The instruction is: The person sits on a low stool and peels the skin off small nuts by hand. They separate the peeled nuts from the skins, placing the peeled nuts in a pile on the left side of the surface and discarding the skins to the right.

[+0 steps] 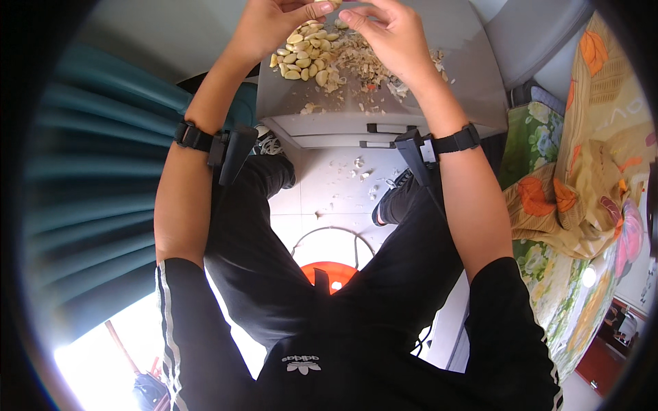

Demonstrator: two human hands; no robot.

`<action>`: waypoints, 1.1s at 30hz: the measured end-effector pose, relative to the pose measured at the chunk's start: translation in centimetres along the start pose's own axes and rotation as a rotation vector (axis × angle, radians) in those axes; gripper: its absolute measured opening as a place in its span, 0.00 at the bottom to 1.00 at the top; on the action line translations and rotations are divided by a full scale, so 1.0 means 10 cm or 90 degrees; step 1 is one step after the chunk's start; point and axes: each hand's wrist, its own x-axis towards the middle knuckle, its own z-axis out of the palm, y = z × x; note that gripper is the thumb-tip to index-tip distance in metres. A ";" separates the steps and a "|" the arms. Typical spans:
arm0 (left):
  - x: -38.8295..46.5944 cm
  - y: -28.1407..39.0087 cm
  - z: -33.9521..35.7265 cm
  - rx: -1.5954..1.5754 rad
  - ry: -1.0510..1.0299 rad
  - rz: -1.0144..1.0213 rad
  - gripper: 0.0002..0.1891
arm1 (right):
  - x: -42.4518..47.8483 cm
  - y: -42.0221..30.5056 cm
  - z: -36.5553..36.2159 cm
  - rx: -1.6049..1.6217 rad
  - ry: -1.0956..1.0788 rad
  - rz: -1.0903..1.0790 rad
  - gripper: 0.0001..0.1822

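At the top edge of the head view, my left hand (288, 15) holds a pale garlic clove (331, 2) between thumb and fingers, partly cut off by the frame. My right hand (385, 25) is just to its right, thumb and fingertips close to the clove; whether they touch it I cannot tell. Below the hands, peeled garlic cloves (303, 56) lie in a pile on the grey cabinet top (288, 97). Dry garlic skins (360, 61) are heaped to the right of the pile, partly under my right hand and forearm.
The cabinet's front has drawers with dark handles (385, 128). Skin scraps (360, 163) lie on the tiled floor between my shoes. A teal curtain (108, 169) hangs at left, and patterned cloth (576, 205) is at right. An orange round object (329, 269) shows between my legs.
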 end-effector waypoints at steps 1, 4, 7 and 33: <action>0.00 -0.03 0.01 -0.014 0.001 0.008 0.11 | 0.01 -0.01 0.02 0.011 -0.016 0.014 0.20; 0.01 -0.11 0.03 -0.022 0.013 0.025 0.10 | 0.03 0.02 0.07 0.033 0.008 -0.014 0.18; 0.02 -0.13 0.04 0.006 0.026 0.015 0.10 | 0.05 0.00 0.09 0.011 0.030 -0.011 0.14; 0.24 -0.60 0.22 0.008 0.082 0.029 0.17 | 0.09 0.30 -0.16 -0.093 0.140 -0.046 0.05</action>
